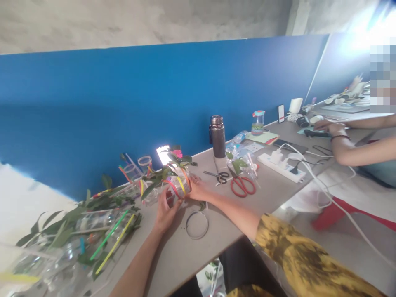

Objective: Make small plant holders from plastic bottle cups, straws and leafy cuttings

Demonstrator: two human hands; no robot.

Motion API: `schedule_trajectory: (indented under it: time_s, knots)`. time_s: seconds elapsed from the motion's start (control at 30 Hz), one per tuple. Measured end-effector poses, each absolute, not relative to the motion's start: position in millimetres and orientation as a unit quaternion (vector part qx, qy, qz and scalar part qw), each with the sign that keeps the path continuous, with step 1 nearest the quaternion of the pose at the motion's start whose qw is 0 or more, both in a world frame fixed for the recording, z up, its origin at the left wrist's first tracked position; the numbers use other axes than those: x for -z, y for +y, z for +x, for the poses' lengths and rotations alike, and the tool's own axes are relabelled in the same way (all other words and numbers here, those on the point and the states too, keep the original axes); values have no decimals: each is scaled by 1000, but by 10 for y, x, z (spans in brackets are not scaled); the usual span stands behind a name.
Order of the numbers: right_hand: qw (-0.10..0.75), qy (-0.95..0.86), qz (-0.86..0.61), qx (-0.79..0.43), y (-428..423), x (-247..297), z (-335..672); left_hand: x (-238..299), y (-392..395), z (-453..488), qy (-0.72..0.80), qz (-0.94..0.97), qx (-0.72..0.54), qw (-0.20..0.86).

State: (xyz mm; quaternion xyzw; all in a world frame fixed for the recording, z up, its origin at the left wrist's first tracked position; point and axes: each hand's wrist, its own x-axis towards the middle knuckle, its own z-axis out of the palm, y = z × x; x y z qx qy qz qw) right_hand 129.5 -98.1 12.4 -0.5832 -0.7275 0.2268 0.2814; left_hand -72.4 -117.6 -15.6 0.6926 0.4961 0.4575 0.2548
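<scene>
Mid-frame, the left hand [167, 209] and right hand [197, 189] are grasping a clear container [177, 185], already wearing coloured strips [181, 185]; a green straw [109, 234] is lying loose, lower left

Dark thermos [219, 142] is standing by blue partition [139, 99]; lidded jug [257, 125] is sitting on papers [268, 137]; white power strip [282, 168] is lying nearer, holding plugs [276, 156]; phone [281, 114] is standing upright beyond.

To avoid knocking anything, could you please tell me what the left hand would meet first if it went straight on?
The left hand would probably meet the clear plastic container with the yellow strip first; the two seem to touch, though depth is unclear.
</scene>
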Motion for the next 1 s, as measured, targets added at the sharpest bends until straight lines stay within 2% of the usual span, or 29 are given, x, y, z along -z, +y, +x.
schedule_trajectory:
  time_s: [0.33, 1.0]
  knots:
    - [263, -659, -677, -197, -792, -219, 1500, 196, -1145, -761, 520, 690, -432, 257]
    - [254, -630, -714, -170, -693, -230, 1740, 219, -1211, -700, 511, 682, -474, 221]
